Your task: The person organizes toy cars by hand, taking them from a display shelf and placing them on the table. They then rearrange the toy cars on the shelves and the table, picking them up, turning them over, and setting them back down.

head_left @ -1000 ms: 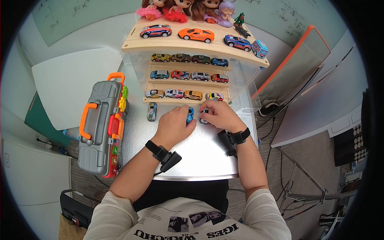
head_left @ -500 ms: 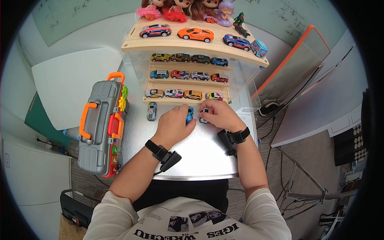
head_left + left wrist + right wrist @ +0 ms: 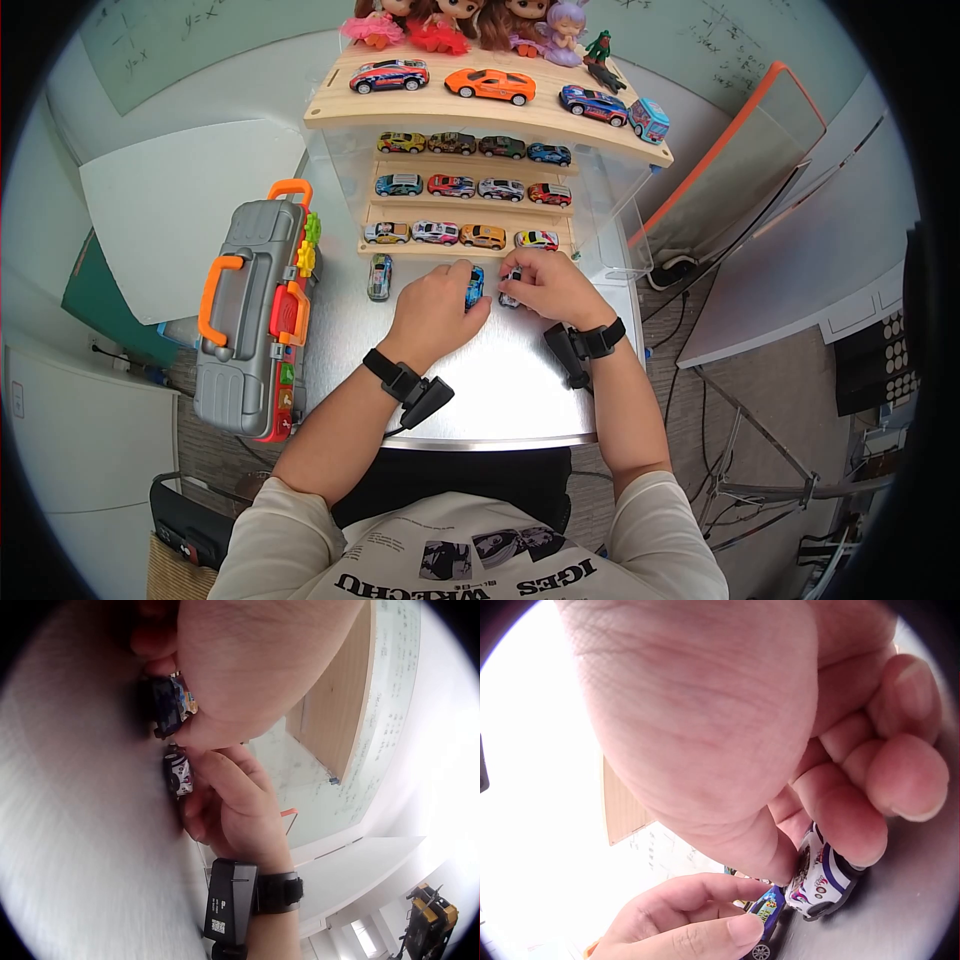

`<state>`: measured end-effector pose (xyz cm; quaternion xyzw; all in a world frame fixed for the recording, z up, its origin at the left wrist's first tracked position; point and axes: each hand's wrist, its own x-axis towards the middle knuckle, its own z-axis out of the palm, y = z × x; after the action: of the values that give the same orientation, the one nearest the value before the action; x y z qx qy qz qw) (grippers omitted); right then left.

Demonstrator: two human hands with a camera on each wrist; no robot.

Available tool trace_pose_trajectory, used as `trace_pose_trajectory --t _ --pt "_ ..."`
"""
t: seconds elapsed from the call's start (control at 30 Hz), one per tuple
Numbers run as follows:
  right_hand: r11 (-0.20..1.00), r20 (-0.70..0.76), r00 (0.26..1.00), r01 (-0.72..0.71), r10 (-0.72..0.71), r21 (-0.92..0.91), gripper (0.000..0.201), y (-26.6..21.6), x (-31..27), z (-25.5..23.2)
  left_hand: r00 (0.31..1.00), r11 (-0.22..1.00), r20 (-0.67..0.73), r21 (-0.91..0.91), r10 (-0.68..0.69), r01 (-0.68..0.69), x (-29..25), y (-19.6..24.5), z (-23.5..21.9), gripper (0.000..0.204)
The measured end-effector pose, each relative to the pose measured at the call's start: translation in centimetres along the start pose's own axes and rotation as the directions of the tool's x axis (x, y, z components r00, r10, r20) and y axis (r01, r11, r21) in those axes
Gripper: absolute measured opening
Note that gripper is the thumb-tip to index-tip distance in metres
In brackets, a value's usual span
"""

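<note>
My left hand (image 3: 432, 310) holds a small blue toy car (image 3: 475, 287) between thumb and fingers on the metal table. Beside it, my right hand (image 3: 548, 288) pinches a white toy car (image 3: 510, 288) with dark stripes. In the right wrist view, thumb and fingers lie on either side of the white car (image 3: 821, 877), and the blue car (image 3: 766, 909) sits close by under the left thumb. The left wrist view also shows both cars near the table surface. Left of my left hand, a green-and-blue toy car (image 3: 380, 278) stands alone.
A shelf with clear sides bears three rows of toy cars (image 3: 452, 188) just beyond my hands. Larger cars, such as an orange one (image 3: 490, 87), and dolls stand on its wooden top (image 3: 430, 110). A grey toolbox-like case (image 3: 250, 320) with orange handles lies along the table's left side.
</note>
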<state>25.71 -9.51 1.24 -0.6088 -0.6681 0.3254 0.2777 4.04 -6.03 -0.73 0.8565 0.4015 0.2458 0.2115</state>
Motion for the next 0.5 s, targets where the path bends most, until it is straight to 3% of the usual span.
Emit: trace_pose_trajectory --t 0.5 --pt "1.000 0.001 1.000 0.014 -0.014 0.008 0.014 0.34 0.01 0.08 1.000 1.000 0.002 0.004 -0.001 0.001 -0.01 -0.03 0.00 0.040"
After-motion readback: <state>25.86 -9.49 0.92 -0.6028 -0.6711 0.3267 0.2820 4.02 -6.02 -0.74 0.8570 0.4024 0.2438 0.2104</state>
